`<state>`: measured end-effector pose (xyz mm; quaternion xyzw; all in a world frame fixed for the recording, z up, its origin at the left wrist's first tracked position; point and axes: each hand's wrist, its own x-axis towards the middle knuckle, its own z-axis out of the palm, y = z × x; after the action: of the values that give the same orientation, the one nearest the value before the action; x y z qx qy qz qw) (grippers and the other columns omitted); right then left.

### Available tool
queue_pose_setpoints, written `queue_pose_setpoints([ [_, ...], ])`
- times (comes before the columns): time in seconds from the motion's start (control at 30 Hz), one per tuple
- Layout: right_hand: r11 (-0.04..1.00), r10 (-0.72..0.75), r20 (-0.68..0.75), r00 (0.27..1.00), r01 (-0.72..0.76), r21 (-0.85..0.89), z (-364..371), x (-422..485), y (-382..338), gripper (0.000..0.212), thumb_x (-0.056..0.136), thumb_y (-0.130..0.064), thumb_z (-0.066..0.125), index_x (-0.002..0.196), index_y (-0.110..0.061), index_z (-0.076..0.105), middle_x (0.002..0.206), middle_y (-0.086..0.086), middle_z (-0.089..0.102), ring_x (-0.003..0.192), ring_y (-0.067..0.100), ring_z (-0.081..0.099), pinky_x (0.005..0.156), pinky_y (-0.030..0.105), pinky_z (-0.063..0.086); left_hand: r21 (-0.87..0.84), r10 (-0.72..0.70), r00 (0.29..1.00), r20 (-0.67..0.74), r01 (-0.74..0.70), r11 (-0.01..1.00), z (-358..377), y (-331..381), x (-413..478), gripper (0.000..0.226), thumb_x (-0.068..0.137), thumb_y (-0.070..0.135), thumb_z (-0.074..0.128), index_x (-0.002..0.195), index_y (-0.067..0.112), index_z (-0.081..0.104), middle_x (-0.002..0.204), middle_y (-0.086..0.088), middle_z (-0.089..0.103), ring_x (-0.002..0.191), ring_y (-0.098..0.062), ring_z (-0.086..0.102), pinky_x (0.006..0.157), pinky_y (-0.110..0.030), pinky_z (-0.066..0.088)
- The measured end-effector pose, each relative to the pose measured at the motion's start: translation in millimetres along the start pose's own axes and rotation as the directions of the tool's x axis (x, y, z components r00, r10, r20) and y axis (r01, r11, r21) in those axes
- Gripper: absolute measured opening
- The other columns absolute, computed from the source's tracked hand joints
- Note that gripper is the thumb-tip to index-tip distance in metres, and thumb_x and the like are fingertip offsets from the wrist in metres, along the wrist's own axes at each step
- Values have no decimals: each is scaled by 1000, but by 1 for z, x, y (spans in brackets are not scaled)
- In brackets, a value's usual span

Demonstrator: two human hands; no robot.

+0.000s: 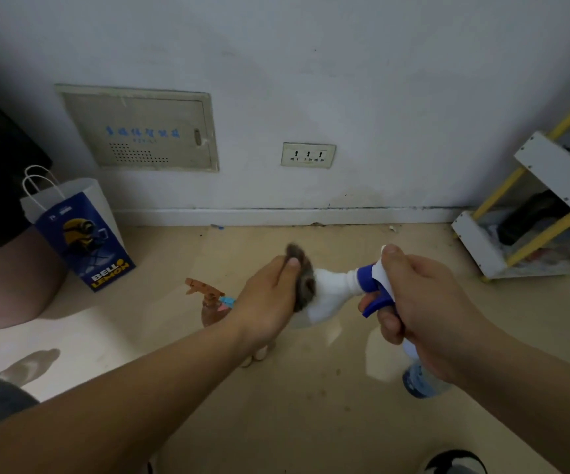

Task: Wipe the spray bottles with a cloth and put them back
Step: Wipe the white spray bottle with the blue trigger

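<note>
White plastic spray bottle (331,295) lies with its long axis horizontal, base toward 9 o'clock. The right hand (423,309) grips its blue trigger head (374,289); the left hand (270,299), closed on a grey cloth (306,285), presses its base end.

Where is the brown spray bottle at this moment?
In the head view the brown spray bottle stands on the floor, left of centre, partly hidden behind the left hand, right of the paper bag.
</note>
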<state>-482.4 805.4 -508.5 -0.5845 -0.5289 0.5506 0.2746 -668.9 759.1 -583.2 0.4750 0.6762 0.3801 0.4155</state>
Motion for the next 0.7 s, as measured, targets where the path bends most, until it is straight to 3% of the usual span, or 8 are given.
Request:
queue_pose_setpoints([
  [0.03, 1000, -7, 3, 1000, 7, -10, 0, 0, 0, 42, 109, -40, 39, 104, -3, 59, 63, 17, 69, 37, 18, 38, 42, 27, 35, 23, -44, 999, -15, 45, 999, 5, 6, -4, 38, 110, 47, 29, 122, 28, 60, 114, 3, 65, 104, -13, 60, 101, -44, 50],
  [0.13, 999, -21, 56, 998, 23, -44, 1, -5, 0, 45, 108, -43, 40, 102, -3, 59, 58, 11, 65, 38, 18, 38, 41, 28, 35, 346, 331, 943, 41, -324, 881, 25, 25, -32, 28, 110, 41, 32, 121, 31, 57, 108, 10, 60, 100, -8, 55, 92, -31, 47],
  [0.2, 998, -35, 96, 995, 40, -55, 3, -9, 0, 47, 109, -43, 38, 99, -2, 59, 58, 12, 64, 37, 19, 35, 41, 29, 34, 355, 430, 898, 97, -435, 828, 20, 30, -34, 26, 110, 39, 33, 116, 32, 57, 101, 13, 60, 94, -8, 54, 86, -31, 46],
  [0.27, 992, -68, 103, 992, 78, -96, 5, -12, -1, 44, 108, -44, 40, 99, -5, 60, 63, 17, 67, 35, 18, 34, 41, 29, 34, 237, 284, 949, 137, -310, 921, 9, 23, -20, 31, 111, 43, 32, 111, 29, 60, 95, 9, 64, 89, -11, 59, 83, -36, 51],
  [0.37, 960, -147, 118, 982, 170, -223, 4, -13, -3, 43, 106, -46, 42, 96, -9, 61, 66, 20, 69, 34, 15, 37, 41, 27, 36, 75, 15, 998, 67, -20, 997, 2, 21, -5, 42, 111, 37, 33, 108, 13, 67, 102, -10, 69, 100, -28, 63, 96, -50, 50],
  [0.53, 942, -169, 203, 964, 219, -256, -3, -15, -4, 39, 105, -46, 42, 96, -15, 62, 62, 14, 67, 35, 13, 40, 39, 23, 35, 81, 208, 973, 94, -216, 973, 18, 40, -28, 36, 110, 44, 33, 96, 27, 62, 84, 4, 66, 81, -14, 62, 79, -38, 51],
  [0.6, 927, -200, 218, 955, 256, -273, -4, -16, -6, 37, 105, -45, 43, 96, -16, 63, 62, 13, 68, 36, 7, 43, 40, 20, 37, 12, 198, 972, 126, -201, 980, 8, 29, -21, 34, 110, 44, 37, 100, 28, 65, 87, 6, 69, 82, -12, 64, 82, -36, 52],
  [0.7, 903, -261, 169, 950, 303, -306, -12, -11, -10, 39, 105, -41, 46, 91, -10, 64, 54, 7, 63, 36, 4, 45, 41, 16, 39, -357, -202, 969, 140, 239, 903, 0, 8, -10, 32, 103, 46, 53, 109, 26, 77, 105, 5, 78, 98, -9, 70, 99, -34, 53],
])
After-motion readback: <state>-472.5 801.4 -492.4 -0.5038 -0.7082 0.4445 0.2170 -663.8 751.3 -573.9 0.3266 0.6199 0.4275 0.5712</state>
